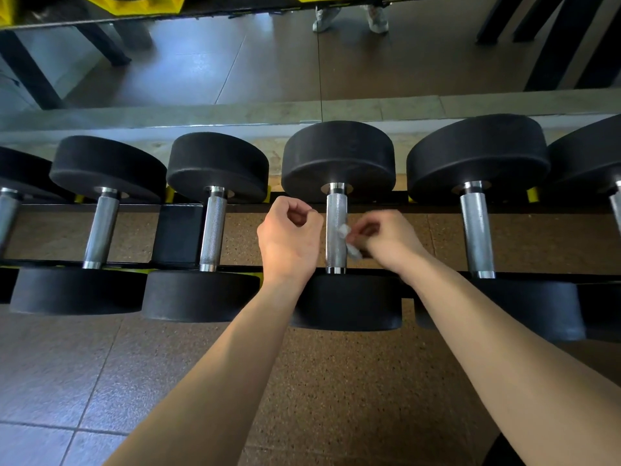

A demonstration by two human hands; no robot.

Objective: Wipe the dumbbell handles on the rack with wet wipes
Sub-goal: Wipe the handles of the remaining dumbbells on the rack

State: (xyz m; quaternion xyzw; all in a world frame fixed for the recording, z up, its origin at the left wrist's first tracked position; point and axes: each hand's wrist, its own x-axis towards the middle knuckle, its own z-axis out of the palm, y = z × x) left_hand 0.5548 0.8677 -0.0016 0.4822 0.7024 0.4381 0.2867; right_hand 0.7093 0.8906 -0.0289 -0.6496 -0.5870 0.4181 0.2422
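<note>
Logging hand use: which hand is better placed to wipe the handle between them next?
Right. The right hand pinches the wet wipe at that handle; the left hand is curled beside it, holding nothing.

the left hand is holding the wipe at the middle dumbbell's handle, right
Not quite. The head view shows the right hand pinching the wipe at the middle dumbbell's handle; the left hand is curled beside it, holding nothing.

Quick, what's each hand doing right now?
Left hand: closed, fingers curled, holding nothing.
Right hand: pinching a wipe at the dumbbell handle.
</note>
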